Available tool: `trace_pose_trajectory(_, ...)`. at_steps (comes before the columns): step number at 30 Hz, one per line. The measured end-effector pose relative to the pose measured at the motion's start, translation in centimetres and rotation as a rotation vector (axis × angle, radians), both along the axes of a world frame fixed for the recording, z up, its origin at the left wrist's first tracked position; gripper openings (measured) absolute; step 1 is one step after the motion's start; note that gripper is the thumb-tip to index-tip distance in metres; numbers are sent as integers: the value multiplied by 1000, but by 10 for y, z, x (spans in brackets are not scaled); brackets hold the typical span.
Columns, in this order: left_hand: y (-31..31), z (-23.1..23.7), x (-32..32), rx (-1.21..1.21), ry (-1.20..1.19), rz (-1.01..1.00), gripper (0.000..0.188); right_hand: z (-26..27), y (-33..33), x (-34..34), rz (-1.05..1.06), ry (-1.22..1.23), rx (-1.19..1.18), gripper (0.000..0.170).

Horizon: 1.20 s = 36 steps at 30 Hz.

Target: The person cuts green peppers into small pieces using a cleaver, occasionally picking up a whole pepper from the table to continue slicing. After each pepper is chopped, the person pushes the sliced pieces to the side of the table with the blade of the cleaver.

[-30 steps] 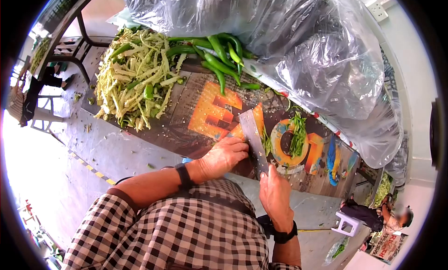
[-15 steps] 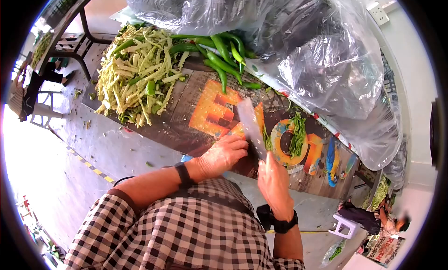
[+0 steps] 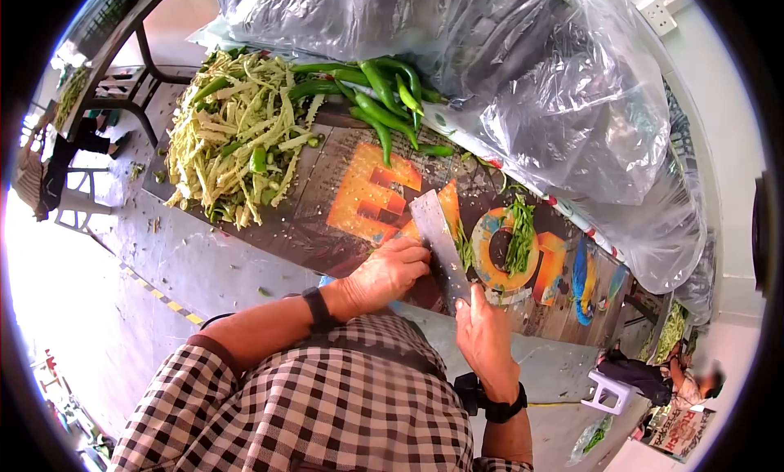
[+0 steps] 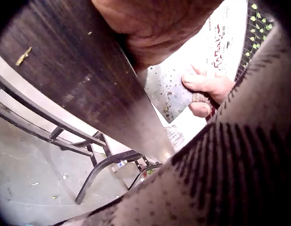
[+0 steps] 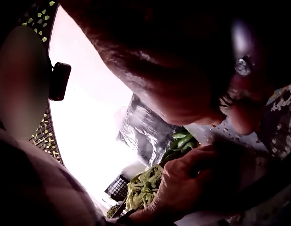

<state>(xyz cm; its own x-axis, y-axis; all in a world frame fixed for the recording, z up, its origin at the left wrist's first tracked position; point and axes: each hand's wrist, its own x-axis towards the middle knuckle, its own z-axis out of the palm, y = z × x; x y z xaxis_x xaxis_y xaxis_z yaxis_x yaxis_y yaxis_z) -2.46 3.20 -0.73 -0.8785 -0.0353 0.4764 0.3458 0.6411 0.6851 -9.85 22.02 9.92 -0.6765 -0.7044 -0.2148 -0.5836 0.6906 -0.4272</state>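
Observation:
My right hand [image 3: 486, 333] grips the handle of a broad cleaver [image 3: 441, 247], its blade slanting across the printed tabletop [image 3: 278, 235]. My left hand [image 3: 380, 278] is close beside the blade with fingers bent; whatever lies under them is hidden, so I cannot tell what it holds. Thin green slices [image 3: 464, 247] lie along the blade's right side. More green slices [image 3: 520, 235] sit in a small heap farther right. In the left wrist view, dark specks dot the cleaver [image 4: 166, 89]. Long green chillies [image 3: 384, 117] are piled toward the table's far side.
A big mound of pale shredded strips [image 3: 237, 137] covers the table's left end. Clear plastic sheeting [image 3: 563, 88] bulges along the far edge. A person [image 3: 674, 378] sits near a white stool [image 3: 608, 390] at right. Another table [image 3: 106, 55] stands at far left.
Half a second ago the right hand and cleaver handle were raised farther up the view; now they are lower, back near their earlier place. The left hand has barely moved.

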Motion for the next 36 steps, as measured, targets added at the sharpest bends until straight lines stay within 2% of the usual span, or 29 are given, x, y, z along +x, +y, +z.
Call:
trace_pose_trajectory(3, 0, 0, 0, 6, 5, 13, 21, 6, -13, -3, 63, 6, 12, 30)
trace_pose_trajectory(8, 0, -3, -2, -1, -24, 35, 24, -8, -40, -15, 118, 61, -80, 27)
trace_pose_trajectory(10, 1, -5, 2, 2, -33, 38, 23, -11, -40, -14, 131, 87, -114, 26)
trace_pose_trajectory(12, 0, -5, 0, 15, -39, 16, 20, -10, -37, -10, 108, 74, -52, 27)
trace_pose_trajectory(16, 1, -4, -1, -48, 60, -41, 21, -12, -22, -6, 116, 62, -79, 29)
trace_pose_trajectory(19, 3, -2, -1, -48, 51, -31, 21, -5, -4, 0, 85, 1, 7, 31)
trace_pose_trajectory(22, 2, 2, 0, -62, 13, -40, 21, -13, 20, 3, 10, 50, -80, 31)
trace_pose_trajectory(24, 2, 3, 3, -57, -32, -49, 21, -16, 29, -6, -83, 78, -53, 28)
trace_pose_trajectory(28, 0, 13, 8, -197, -60, -30, 24, -12, 33, -12, -235, 125, -36, 31)
trace_pose_trajectory(29, 0, 16, 9, -213, -57, -24, 26, -19, 37, -13, -222, 148, -79, 32)
trace_pose_trajectory(32, -3, 13, 12, -172, -57, -12, 27, -14, 33, -2, -198, 24, -131, 32)
trace_pose_trajectory(36, -2, 5, 13, -119, -64, -3, 25, -7, 22, 9, -68, -9, -132, 22)
